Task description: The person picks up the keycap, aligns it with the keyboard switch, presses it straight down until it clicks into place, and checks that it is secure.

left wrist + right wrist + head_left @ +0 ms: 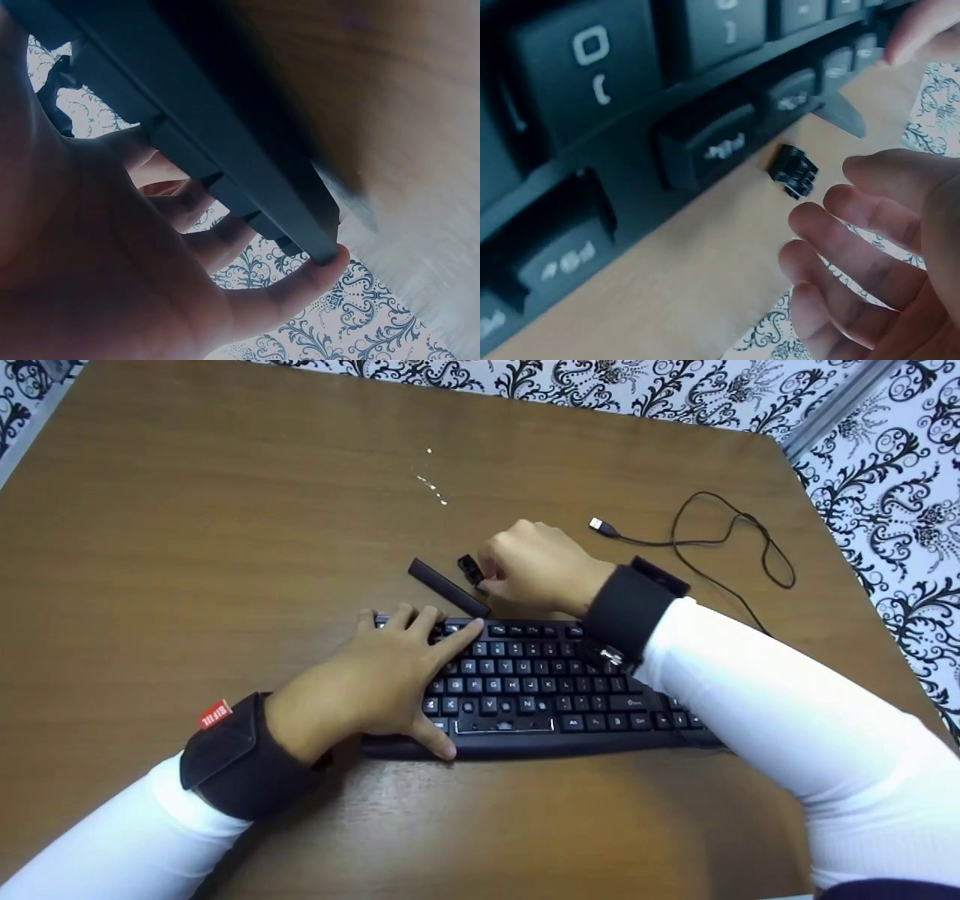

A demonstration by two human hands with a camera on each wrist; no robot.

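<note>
A black keyboard (525,682) lies on the wooden table, with a bare gap where its space bar sits. My left hand (382,675) is spread across its left end and holds it, thumb at the front edge and fingertips at the back edge. Beyond the keyboard, my right hand (536,566) hovers with fingers loosely bent; the right wrist view shows nothing between them. Close to those fingertips is a small pile of black keycaps (793,172). The loose space bar key (448,587) lies slantwise against the back edge, left of the pile.
A black cable (705,541) with a USB plug (602,526) loops over the table at the right. Several tiny white bits (431,489) lie farther back. Past the table's edge is a white surface with a black floral pattern (585,379).
</note>
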